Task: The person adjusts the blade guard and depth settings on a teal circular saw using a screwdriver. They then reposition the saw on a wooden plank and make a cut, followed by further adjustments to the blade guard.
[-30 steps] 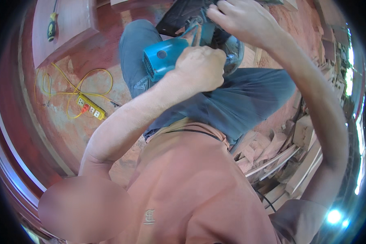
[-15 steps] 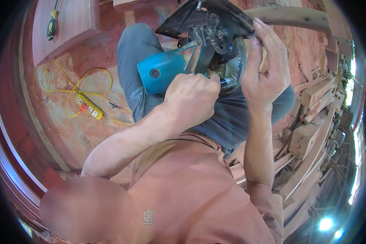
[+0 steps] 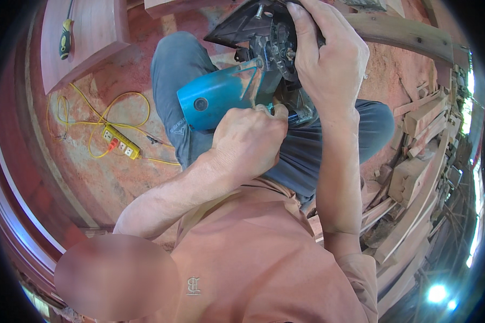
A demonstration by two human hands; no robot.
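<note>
Left hand (image 3: 248,141) closed tight around a small blue-handled tool (image 3: 285,114), tip set into the underside of the power tool (image 3: 237,91) resting on the lap. Right hand (image 3: 328,59) at 1 o'clock wraps over the tool's black base and steadies it. Best practice as I judge it: keep the tip seated square, brace the body firmly, turn slowly. Yellow power strip (image 3: 121,142) lies on the red floor at 9 o'clock; wood offcuts (image 3: 414,177) piled at 3 o'clock.
</note>
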